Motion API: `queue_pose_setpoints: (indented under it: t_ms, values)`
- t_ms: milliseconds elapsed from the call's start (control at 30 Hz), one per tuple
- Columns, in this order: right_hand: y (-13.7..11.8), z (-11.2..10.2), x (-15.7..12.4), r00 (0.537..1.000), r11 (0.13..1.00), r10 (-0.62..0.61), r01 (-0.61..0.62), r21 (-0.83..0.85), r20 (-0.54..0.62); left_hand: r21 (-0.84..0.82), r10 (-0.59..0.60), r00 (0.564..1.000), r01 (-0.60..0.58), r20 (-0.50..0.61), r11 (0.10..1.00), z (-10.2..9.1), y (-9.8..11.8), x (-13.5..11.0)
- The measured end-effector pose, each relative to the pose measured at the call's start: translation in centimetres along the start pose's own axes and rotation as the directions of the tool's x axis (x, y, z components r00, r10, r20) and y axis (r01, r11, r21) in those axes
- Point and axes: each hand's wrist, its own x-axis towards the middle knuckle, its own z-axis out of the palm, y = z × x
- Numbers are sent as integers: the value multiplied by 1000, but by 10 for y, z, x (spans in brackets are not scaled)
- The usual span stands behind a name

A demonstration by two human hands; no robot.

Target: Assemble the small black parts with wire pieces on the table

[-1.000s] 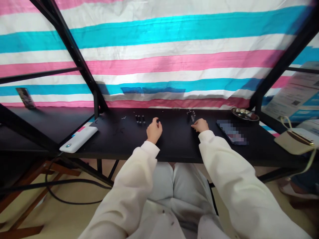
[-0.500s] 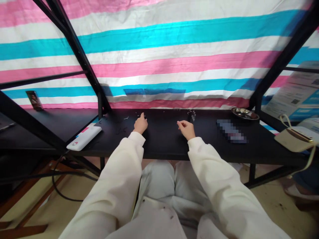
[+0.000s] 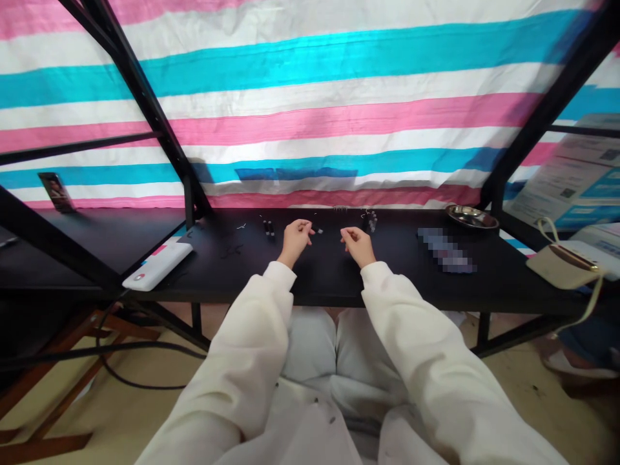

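My left hand (image 3: 294, 237) hovers over the middle of the black table (image 3: 320, 278), fingers curled in a pinch on a tiny part I cannot make out. My right hand (image 3: 357, 243) is close beside it, fingers also curled in a pinch on something too small to name. Two small dark cylinders (image 3: 268, 227) stand just left of my left hand. A cluster of small metal pieces (image 3: 371, 221) lies behind my right hand. Both arms wear white sleeves.
A metal dish (image 3: 471, 217) sits at the back right, with a blurred flat object (image 3: 445, 249) in front of it. A white power bank (image 3: 157, 266) lies at the left edge. A beige pouch (image 3: 562, 266) rests far right. Black frame posts rise on both sides.
My left hand went left to the small cylinders, then came back toward the middle. My right hand moved left from the metal pieces; both hands now sit close together.
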Motion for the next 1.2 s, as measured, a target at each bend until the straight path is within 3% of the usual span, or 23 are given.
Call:
queue_pose_setpoints:
  t_ms: [133,300,600,900,1200]
  values:
    - [-1,10,2,1000,995,9,-10,99,9,-327,-16,997,40,75,944,40,7,-22]
    - [4,12,-2,1000,985,5,-4,174,-6,-404,-81,984,141,161,904,52,0,-41]
    - [6,4,-7,1000,987,-5,6,164,-9,-299,-64,978,123,200,946,48,-5,-46]
    - [5,4,-10,999,977,-29,22,213,29,-85,158,981,-149,115,985,52,-11,-51]
    - [5,6,-10,998,971,-14,-2,239,63,47,161,986,-163,40,985,52,-11,-50]
